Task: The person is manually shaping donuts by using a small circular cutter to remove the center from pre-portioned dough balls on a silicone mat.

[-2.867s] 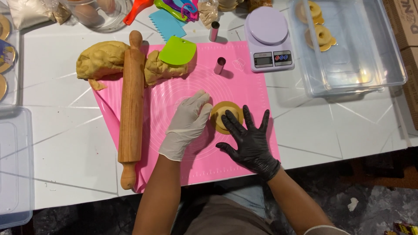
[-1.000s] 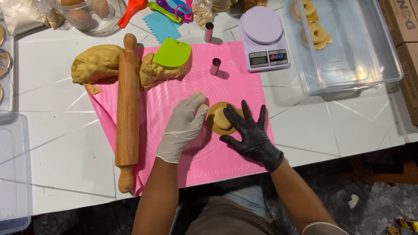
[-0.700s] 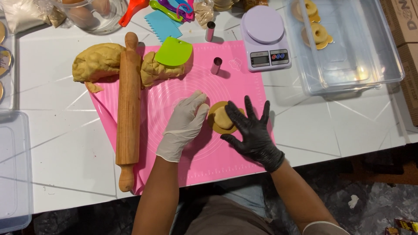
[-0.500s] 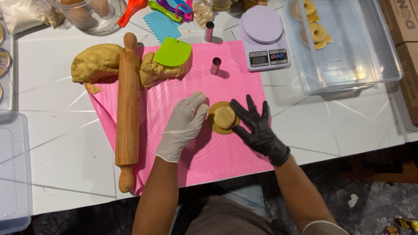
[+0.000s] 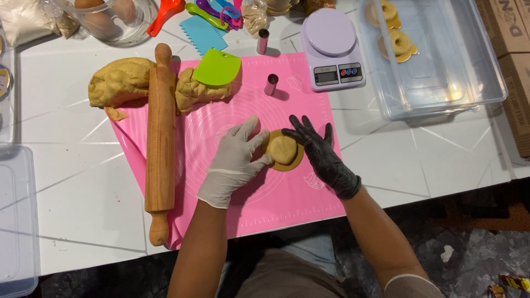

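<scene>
Gloved left hand [image 5: 234,160] and right hand [image 5: 320,154], fingers spread, cup dough disc [image 5: 282,149].

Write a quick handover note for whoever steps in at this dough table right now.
Left hand, white glove: cupped against the left side of the dough disc.
Right hand, black glove: fingers spread on its right edge.
The disc sits on a round gold base on the pink mat.
Done: two ring-shaped pieces in the clear tub.
Left: two dough lumps by the rolling pin.
</scene>
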